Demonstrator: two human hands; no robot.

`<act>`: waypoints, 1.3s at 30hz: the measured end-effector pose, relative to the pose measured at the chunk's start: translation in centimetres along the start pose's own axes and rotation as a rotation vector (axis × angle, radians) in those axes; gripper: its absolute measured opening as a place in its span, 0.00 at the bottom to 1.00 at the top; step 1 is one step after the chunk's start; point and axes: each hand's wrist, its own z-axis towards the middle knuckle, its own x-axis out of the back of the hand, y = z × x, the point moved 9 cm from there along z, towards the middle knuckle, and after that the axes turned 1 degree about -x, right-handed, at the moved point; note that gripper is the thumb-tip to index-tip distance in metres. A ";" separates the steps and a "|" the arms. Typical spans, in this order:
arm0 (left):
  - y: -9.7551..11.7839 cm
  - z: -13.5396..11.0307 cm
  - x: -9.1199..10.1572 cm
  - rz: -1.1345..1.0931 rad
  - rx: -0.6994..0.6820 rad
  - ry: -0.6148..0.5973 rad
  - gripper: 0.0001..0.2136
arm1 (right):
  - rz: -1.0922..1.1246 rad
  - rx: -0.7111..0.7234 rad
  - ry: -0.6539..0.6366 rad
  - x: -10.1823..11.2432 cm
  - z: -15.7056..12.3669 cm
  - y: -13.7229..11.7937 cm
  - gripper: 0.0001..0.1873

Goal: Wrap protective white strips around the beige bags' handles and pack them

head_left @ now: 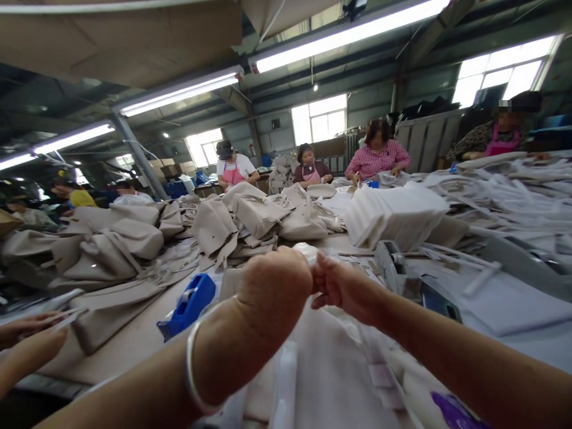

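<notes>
My left hand (277, 275), with a white bangle (193, 369) on the wrist, is bent over in the middle of the view, its fingers mostly hidden behind it. A crumpled whitish piece of wrapping (307, 252) shows between my two hands. My right hand (338, 281) has its thumb and fingers closed on the edge of that wrapping. Below them lies a pale, flat sheet-like thing (328, 369), with a white strip (285, 381) at its left. To the left of my left hand stands a blue tape dispenser (190, 305).
Beige bags (259, 211) lie heaped across the table. A stack of white foam sheets (395, 211) and a grey tape dispenser (393, 262) are at the right, beside a dark phone-like object (440, 301). Another person's hands (38, 339) work at the left edge. Several people sit opposite.
</notes>
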 end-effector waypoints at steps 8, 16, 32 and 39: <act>-1.4 -2.4 -3.0 -0.955 0.089 0.056 0.11 | 0.525 0.015 0.060 -1.2 1.8 -1.6 0.17; 4.4 -7.9 -13.0 -2.379 0.371 -0.804 0.34 | 0.612 0.140 -0.078 -1.4 3.0 -4.7 0.24; 0.8 -9.0 -13.1 -1.983 0.565 -0.537 0.19 | 0.090 0.290 0.147 -0.3 3.2 -5.5 0.07; 0.3 -7.4 -12.5 -2.020 0.586 -0.429 0.17 | -0.015 0.211 -0.008 -2.4 2.8 -2.7 0.16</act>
